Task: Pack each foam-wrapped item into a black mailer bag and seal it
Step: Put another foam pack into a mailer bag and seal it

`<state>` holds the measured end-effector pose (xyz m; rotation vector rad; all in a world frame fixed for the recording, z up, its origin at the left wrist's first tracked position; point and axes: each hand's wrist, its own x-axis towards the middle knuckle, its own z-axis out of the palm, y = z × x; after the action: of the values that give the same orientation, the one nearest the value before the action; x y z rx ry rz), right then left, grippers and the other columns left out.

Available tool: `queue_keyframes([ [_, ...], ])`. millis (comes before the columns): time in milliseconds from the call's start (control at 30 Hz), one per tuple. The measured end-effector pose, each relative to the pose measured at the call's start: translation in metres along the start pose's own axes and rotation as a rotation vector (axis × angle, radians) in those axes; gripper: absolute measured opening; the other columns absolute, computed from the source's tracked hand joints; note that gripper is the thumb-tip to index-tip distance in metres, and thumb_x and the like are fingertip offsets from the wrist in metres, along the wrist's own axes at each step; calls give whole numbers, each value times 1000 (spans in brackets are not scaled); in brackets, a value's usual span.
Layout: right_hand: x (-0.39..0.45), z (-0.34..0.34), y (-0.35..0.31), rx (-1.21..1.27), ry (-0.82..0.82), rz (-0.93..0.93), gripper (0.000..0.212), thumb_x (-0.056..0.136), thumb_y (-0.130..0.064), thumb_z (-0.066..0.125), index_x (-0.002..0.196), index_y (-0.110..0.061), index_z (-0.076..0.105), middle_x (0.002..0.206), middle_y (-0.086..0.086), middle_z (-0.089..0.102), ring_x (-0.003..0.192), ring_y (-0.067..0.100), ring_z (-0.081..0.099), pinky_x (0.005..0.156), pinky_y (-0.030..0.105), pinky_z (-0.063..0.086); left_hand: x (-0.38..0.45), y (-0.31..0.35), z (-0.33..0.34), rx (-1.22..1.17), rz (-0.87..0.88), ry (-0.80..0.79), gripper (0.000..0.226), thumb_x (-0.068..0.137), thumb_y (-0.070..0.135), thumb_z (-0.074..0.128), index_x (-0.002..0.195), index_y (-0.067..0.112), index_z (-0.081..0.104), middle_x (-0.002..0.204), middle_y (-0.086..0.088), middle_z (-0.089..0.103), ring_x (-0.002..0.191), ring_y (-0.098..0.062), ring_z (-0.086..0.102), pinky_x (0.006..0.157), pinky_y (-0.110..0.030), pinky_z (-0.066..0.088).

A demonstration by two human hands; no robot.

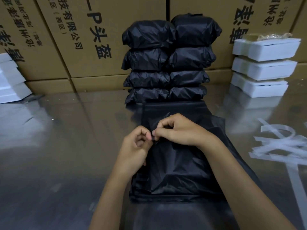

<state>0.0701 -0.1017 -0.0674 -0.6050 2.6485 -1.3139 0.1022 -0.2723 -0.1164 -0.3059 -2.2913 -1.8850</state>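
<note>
I counted eight sealed bags (pixel 167 63) stacked at frame centre; three foam items (pixel 264 63) waited at right. A filled bag (pixel 179 171) lay on the bench (pixel 49 155). My left hand (pixel 137 146) and right hand (pixel 179 131) pinched its seal strip, sealing unfinished.

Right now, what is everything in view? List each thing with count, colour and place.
mailer bag: one, black, flat on the table at centre, under both hands
sealed bags: eight, black, two stacks of four behind it
foam-wrapped items: three, white, stacked at right
white blocks: count unclear, far left edge
peeled strips: several, translucent white, loose at right
cardboard boxes: brown, wall behind
table: one, shiny grey
left hand: pinching at the bag's flap
right hand: pinching the same spot
</note>
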Motion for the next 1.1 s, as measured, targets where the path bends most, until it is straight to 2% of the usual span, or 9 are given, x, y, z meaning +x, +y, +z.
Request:
queue_keyframes([
  [67,-1,-1,0,19,21,-24,21,88,-35,71,74,-20,75,81,4,74,83,15,66,86,35,50,0,-1,-1,114,115,40,35,92,-2,60,75,27,51,67,2,59,53,-13,44,42,-25,36],
  [133,-3,-3,1,52,21,-43,18,91,-30,72,81,-15,74,85,5,73,82,12,64,86,35,50,-1,0,0,253,222,103,34,91,5,64,80,32,46,66,-3,53,53,-17,44,47,-27,37],
  [233,-7,-8,2,100,-1,-83,5,93,-18,71,96,-14,70,93,0,74,96,12,68,100,35,48,-3,3,1,386,289,173,32,89,18,69,86,35,42,65,0,54,51,-13,46,49,-33,41],
  [367,-10,-14,2,96,-64,-126,16,97,-9,64,108,-12,75,104,0,76,104,9,67,100,22,48,-11,10,3,634,453,233,36,89,22,71,90,35,38,63,20,51,55,-1,50,48,-22,35],
  [433,-11,-17,2,100,-109,-132,19,98,-7,61,110,-11,76,107,1,76,107,9,67,101,21,48,-14,13,3,704,522,290,34,87,29,73,91,31,40,61,16,48,56,-6,51,44,-19,35],
  [533,-13,-20,2,123,-142,-139,22,99,-6,59,112,-11,76,110,2,75,110,10,66,104,24,48,-15,14,3,783,598,376,35,84,37,74,90,27,41,57,8,49,48,-10,49,37,-27,40],
  [700,-13,-21,4,164,-132,-157,18,97,-1,61,109,-5,74,104,12,74,101,13,68,96,23,50,-14,12,2,794,591,398,35,84,44,71,89,27,41,56,8,48,45,-7,46,36,-30,41],
  [933,-13,-22,5,178,-105,-163,14,94,-3,66,103,-5,76,95,7,76,93,10,69,93,23,52,-13,8,2,757,514,373,32,82,52,67,89,29,46,56,11,47,46,-6,46,42,-22,37],
  [1100,-14,-19,4,147,-97,-176,12,93,-6,70,103,-5,75,99,4,76,99,13,70,96,25,53,-11,6,2,677,367,345,22,82,51,68,83,34,54,61,13,56,66,-7,58,50,-18,33],
])
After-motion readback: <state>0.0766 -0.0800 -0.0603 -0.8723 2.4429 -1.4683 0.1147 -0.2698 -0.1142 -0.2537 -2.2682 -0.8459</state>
